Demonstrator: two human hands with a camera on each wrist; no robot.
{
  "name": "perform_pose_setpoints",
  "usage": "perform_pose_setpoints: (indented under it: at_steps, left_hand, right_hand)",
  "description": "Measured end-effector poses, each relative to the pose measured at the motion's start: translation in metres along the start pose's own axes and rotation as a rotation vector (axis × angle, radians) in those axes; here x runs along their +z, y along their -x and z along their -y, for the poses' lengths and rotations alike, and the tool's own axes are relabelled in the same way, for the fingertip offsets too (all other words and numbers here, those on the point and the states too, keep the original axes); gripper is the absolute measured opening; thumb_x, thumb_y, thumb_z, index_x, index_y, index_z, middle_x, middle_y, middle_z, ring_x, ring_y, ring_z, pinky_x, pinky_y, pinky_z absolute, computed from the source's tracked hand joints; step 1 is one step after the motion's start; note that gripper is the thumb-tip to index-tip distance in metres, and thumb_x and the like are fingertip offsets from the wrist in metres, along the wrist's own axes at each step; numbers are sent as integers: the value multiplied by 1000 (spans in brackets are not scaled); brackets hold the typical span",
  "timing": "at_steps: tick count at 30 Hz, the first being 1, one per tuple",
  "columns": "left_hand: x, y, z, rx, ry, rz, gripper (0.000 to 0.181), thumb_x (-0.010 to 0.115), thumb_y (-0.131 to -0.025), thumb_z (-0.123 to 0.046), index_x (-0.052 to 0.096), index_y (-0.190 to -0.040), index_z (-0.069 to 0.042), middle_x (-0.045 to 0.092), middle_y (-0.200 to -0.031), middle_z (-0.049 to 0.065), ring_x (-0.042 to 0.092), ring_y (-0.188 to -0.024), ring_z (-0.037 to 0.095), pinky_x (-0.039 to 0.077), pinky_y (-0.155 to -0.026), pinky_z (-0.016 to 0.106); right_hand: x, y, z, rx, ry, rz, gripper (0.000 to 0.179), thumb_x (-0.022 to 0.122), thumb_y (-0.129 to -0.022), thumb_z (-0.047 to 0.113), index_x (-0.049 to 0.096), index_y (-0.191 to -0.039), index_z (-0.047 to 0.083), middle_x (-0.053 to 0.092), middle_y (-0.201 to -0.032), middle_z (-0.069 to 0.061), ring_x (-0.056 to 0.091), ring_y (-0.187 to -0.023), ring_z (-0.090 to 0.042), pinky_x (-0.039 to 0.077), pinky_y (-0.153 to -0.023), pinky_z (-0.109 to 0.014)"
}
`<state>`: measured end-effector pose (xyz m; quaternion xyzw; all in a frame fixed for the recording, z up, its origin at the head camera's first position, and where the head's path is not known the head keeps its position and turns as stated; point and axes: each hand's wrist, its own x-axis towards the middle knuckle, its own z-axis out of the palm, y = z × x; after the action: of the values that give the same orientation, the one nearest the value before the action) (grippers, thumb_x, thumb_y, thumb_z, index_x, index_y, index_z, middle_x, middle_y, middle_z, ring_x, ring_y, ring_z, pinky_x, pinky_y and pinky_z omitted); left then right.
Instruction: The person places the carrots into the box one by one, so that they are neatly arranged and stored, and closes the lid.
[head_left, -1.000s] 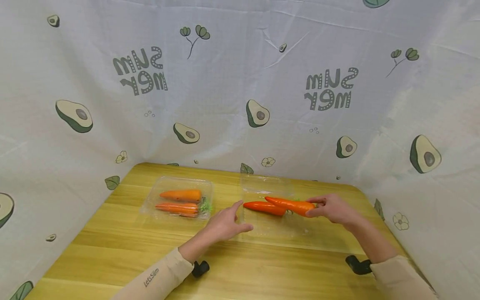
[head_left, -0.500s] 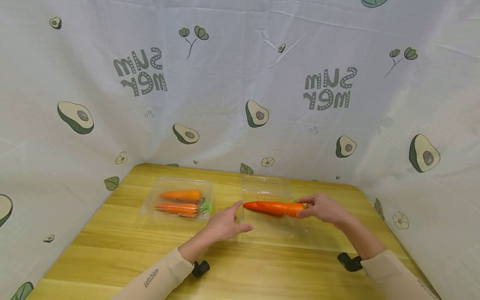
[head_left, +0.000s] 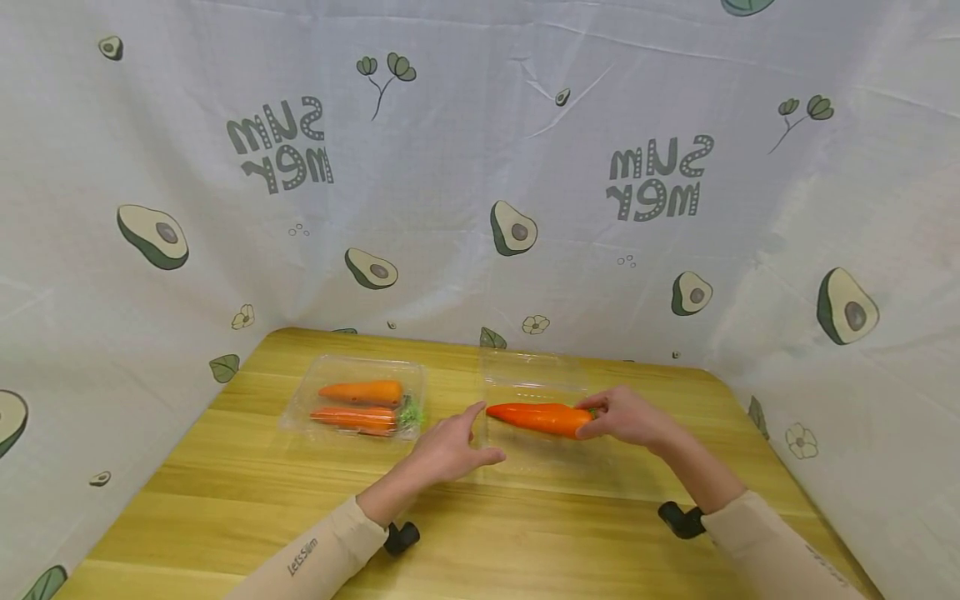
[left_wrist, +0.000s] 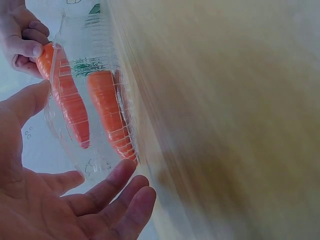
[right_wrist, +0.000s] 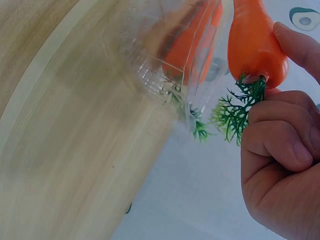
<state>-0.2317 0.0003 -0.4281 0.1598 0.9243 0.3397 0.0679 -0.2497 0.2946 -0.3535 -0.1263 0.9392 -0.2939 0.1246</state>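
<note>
My right hand (head_left: 628, 415) grips an orange carrot (right_wrist: 254, 42) by its thick end, beside the green leafy top. The carrot hangs over a clear plastic clamshell box (head_left: 534, 460) whose lid (head_left: 534, 367) stands raised at the back. Inside the box lies another carrot (left_wrist: 106, 102), mostly covered in the head view by the held one. At the box's left end my left hand (head_left: 448, 448) has its fingers spread and holds nothing. Its fingertips (left_wrist: 122, 170) are at the box's edge; whether they press on it I cannot tell.
Left of my left hand is a second clear plastic box (head_left: 375, 362) containing two carrots (head_left: 362, 392). All of this is on a wooden table (head_left: 517, 542), with a patterned cloth (head_left: 450, 167) hanging behind and at the sides.
My right hand has moved left and slightly lower with the carrot, which now covers most of the one in the box in the head view. My left hand has stayed still.
</note>
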Motion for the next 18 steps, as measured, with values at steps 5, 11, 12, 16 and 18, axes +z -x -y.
perform_pose_setpoints:
  at_steps: [5, 11, 12, 16, 18]
  left_hand:
    - [0, 0, 0, 5, 0, -1, 92, 75, -85, -55, 33, -158, -18, 63, -94, 2, 56, -77, 16, 43, -57, 35]
    - [0, 0, 0, 6, 9, 1, 91, 74, -85, -55, 34, -158, -18, 61, -91, 0, 55, -72, 17, 42, -54, 34]
    - [0, 0, 0, 5, 10, 2, 91, 74, -86, -56, 34, -158, -18, 61, -90, 0, 55, -71, 17, 42, -54, 34]
    - [0, 0, 0, 1, 11, 3, 91, 73, -86, -56, 33, -158, -19, 60, -90, -1, 54, -69, 17, 42, -53, 34]
    - [0, 0, 0, 1, 9, 2, 91, 73, -86, -56, 34, -158, -19, 61, -90, 0, 55, -70, 17, 42, -53, 34]
  right_hand:
    - [6, -6, 1, 5, 6, -2, 54, 82, -80, 20, 68, -126, -4, 40, -68, 1, 41, -69, -16, 31, -63, -31]
    - [13, -12, 2, -11, 13, 3, 51, 81, -79, 18, 69, -123, -4, 35, -63, 3, 34, -61, -14, 27, -59, -28]
    - [14, -12, 3, -17, 16, 4, 50, 81, -79, 18, 70, -122, -5, 34, -62, 3, 32, -60, -13, 26, -58, -27]
    - [18, -15, 2, -21, 19, 0, 48, 82, -78, 16, 71, -120, -4, 33, -59, 4, 31, -58, -13, 26, -56, -26]
    - [21, -16, 1, -17, 25, 1, 48, 83, -77, 15, 71, -120, -5, 38, -61, 3, 34, -59, -14, 28, -58, -26]
